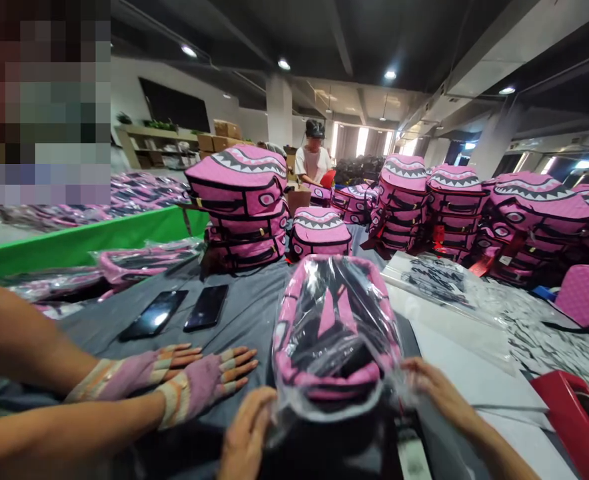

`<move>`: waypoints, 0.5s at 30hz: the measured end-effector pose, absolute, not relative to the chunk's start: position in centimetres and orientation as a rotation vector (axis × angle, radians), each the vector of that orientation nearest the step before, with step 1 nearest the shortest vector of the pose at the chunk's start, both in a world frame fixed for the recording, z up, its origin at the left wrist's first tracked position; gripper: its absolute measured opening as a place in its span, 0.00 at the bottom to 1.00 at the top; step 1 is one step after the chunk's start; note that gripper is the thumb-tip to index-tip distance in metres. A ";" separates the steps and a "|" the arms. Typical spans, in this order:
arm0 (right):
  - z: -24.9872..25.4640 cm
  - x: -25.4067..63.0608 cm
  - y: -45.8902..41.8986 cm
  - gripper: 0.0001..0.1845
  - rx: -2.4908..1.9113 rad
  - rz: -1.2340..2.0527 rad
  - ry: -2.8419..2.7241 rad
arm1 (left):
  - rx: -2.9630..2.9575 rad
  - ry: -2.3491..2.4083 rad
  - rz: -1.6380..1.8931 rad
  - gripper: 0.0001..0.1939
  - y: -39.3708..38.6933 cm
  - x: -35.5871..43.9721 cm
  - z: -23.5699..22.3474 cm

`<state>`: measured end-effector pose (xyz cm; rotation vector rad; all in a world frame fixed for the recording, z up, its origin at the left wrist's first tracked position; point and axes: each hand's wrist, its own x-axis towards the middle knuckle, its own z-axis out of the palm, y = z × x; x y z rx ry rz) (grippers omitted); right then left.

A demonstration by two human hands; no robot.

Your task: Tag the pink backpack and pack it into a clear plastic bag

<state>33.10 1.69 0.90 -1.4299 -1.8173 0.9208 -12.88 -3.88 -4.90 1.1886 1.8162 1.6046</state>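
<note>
A pink and black backpack (335,333) lies before me inside a clear plastic bag (324,408), its straps facing up. My left hand (247,433) is closed at the bag's near left corner, the fingers pressed on the film. On the other side, my right hand (437,390) pinches the crumpled film at the near right corner. A white tag (414,459) hangs below the bag near my right hand. A co-worker's two hands in pink fingerless gloves (207,383) rest flat on the grey cloth to my left.
Two dark phones (206,308) lie left of the bag. Stacked pink backpacks (244,207) line the back. Plastic bags (449,313) and white sheets (467,367) lie at right, beside a red tape dispenser (569,413). Another person (312,160) stands behind the stacks.
</note>
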 end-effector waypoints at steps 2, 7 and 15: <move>2.4 34.8 2.5 0.30 -1.547 0.668 -1.671 | 0.999 1.866 1.688 0.27 -6.0 -11.2 -6.0; 2.4 35.8 -1.2 0.30 -1.725 1.042 -1.646 | 0.516 1.562 1.519 0.38 -9.1 -3.5 -8.5; -2.5 31.3 -4.8 0.36 -1.603 1.057 -1.583 | 1.368 1.307 0.962 0.32 -7.9 8.5 -8.8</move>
